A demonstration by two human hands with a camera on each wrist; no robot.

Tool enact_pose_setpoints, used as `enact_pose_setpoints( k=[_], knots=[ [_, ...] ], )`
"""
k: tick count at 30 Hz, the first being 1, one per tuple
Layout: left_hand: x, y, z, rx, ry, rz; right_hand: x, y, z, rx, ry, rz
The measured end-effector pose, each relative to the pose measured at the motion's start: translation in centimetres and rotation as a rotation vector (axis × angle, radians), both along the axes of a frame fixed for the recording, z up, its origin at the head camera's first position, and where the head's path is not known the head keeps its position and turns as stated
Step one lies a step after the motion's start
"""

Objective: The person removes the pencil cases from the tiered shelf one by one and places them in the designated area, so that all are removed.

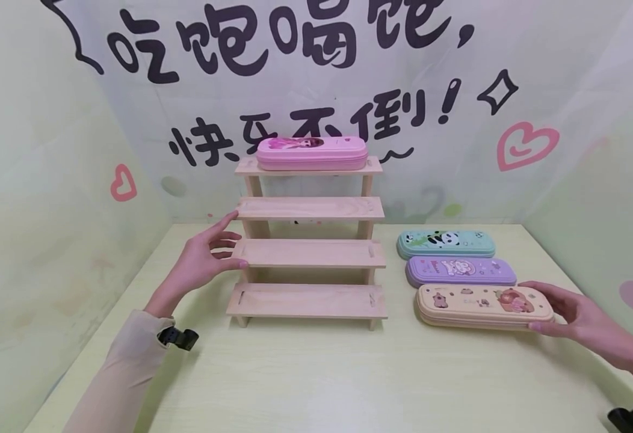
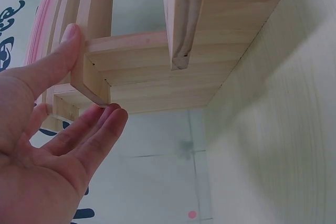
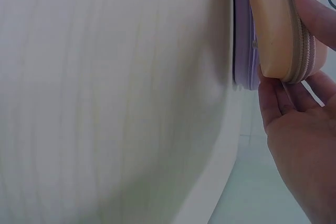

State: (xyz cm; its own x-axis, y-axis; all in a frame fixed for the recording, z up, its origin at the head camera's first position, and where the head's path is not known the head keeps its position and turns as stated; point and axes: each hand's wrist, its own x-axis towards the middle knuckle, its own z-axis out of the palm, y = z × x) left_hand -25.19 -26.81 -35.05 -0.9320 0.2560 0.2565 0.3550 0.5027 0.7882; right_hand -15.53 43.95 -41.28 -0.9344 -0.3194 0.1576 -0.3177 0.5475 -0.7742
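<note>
A four-step wooden rack [image 1: 311,300] stands on the table, a pink pencil case [image 1: 312,154] on its top step. My left hand [image 1: 200,258] is at the rack's left side; in the left wrist view the thumb and fingers of that hand [image 2: 58,129] pinch the end of a step [image 2: 97,85]. At the right, my right hand [image 1: 582,319] grips the right end of a cream pencil case [image 1: 481,305]. The right wrist view shows that hand [image 3: 304,124] with its thumb on one side of the cream case [image 3: 273,24] and fingers under its end.
Behind the cream case lie a purple case [image 1: 460,271] and, farther back, a green panda case [image 1: 445,244]. A printed cloth wall [image 1: 435,174] rises behind the rack, and side walls flank the table [image 1: 305,379].
</note>
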Motion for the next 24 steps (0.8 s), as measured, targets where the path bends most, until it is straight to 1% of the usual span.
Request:
enact_pose_setpoints(
  k=[3,12,21,24],
  knots=[
    [0.0,0.0,0.0,-0.007,0.001,0.002,-0.2,0.2,-0.2,0.016,-0.006,0.005],
    [0.0,-0.1,-0.1,-0.016,0.005,0.007,-0.9,0.7,-0.5,0.066,-0.041,-0.021],
    [0.0,0.0,-0.2,-0.022,0.005,0.011,-1.5,1.0,-0.9,0.127,-0.048,-0.054],
    [0.0,0.0,-0.1,-0.017,0.006,0.010,-1.7,1.1,-0.8,0.145,-0.034,-0.047]
  ],
)
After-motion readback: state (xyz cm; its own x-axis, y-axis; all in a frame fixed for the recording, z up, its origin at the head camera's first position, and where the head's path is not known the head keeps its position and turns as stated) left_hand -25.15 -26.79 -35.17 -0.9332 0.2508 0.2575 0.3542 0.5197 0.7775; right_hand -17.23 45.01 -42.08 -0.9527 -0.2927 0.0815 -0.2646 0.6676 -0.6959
